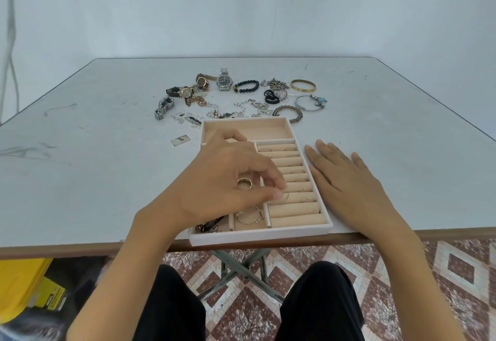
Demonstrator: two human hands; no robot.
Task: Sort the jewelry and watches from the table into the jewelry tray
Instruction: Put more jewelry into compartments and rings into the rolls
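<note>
While I look down at the counter (107,179), my left fingers (265,175) are curled over the jewelry tray (257,237), which sits at the counter's near edge. They grip a gold ring (244,183) just beside the ring rolls (295,207). My right fingers (322,154) lie straight and flat on the counter, just beside the tray's right wall, holding nothing. 1 thin bangle (249,217) lies in a front compartment. Beyond the tray's far wall lie a silver watch (224,80), a black bead bracelet (246,86) and a gold bangle (302,85) among other pieces.
</note>
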